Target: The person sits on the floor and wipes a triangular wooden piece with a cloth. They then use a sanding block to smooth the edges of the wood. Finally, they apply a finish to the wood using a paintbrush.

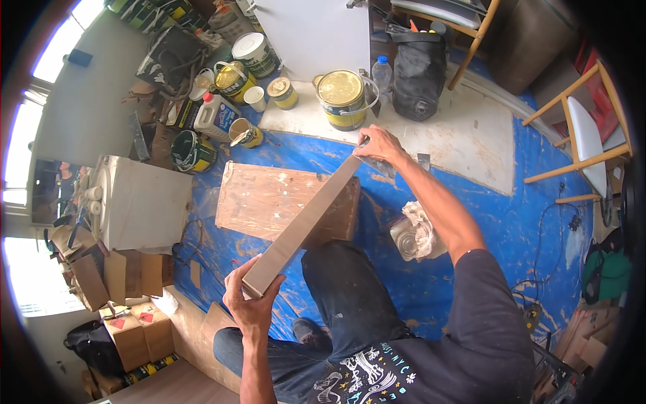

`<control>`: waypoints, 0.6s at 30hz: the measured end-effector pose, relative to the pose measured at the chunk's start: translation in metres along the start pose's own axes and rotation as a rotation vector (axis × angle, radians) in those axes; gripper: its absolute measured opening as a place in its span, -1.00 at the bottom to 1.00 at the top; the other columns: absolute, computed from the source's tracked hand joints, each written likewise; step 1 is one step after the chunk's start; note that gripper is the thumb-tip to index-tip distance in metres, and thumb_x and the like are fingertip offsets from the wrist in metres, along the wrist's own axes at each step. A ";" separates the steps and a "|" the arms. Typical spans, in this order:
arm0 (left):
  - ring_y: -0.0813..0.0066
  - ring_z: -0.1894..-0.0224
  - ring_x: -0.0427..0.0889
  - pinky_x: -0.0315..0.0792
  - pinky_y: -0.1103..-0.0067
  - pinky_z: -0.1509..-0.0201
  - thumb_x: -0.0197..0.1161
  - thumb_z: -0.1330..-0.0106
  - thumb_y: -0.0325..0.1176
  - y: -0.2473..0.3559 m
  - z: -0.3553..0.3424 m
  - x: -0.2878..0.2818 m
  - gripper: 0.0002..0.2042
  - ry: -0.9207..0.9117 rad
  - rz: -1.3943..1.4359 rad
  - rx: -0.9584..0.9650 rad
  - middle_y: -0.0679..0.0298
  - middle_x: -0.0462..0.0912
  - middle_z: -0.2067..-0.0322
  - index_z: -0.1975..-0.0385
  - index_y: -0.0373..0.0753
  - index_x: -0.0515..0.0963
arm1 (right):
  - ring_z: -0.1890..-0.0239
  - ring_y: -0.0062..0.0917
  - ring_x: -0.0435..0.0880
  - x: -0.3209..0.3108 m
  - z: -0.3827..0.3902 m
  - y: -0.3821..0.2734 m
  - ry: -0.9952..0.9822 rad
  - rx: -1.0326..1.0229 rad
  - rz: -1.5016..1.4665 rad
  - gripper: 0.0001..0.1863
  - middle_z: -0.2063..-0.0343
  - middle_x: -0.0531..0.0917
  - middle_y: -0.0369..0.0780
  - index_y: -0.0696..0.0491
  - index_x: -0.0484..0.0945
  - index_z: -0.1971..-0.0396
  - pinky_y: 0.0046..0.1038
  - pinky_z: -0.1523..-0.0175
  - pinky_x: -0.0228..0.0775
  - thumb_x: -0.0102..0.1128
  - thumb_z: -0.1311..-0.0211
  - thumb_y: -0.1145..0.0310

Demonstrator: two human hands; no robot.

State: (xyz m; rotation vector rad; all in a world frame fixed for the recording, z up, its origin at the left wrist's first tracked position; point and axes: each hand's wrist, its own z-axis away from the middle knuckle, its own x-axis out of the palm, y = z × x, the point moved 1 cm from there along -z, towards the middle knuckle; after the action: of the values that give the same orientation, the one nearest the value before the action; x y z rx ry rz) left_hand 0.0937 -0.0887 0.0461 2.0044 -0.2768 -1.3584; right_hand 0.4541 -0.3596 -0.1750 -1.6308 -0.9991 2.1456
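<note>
A long, narrow brown board (301, 225) slants from near left to far right above my raised knee. My left hand (250, 293) is closed round its near end, thumb on one side and fingers on the other. At the far end my right hand (379, 145) is closed on a flat grey piece (382, 166), partly hidden by the fingers; its kind cannot be made out. Under the board's far half lies a wooden box or panel (276, 198), pale-spotted and worn, on the blue sheet.
A blue plastic sheet (404, 303) covers the floor. Beyond the board stand a yellow-lidded bucket (340, 97), several paint tins and a white jug (217, 116). Crumpled cloth (418, 229) lies by my right forearm. A white cabinet (145, 205) stands left, a wooden chair (584, 145) right.
</note>
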 end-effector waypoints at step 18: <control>0.23 0.04 0.71 0.59 0.34 -0.12 0.82 0.16 -0.38 -0.003 0.001 -0.001 -0.38 0.004 -0.015 0.017 0.27 0.83 0.11 -0.03 -0.14 0.76 | -0.04 -0.21 0.71 0.007 0.007 -0.003 0.018 -0.036 -0.105 -0.51 0.13 0.68 -0.14 -0.08 0.71 0.25 -0.18 -0.10 0.57 0.62 0.08 -0.10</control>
State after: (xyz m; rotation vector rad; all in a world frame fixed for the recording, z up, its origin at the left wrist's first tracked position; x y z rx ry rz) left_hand 0.0916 -0.0870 0.0447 2.0265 -0.2728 -1.3648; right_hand 0.4445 -0.3556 -0.1771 -1.5741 -1.0989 2.0535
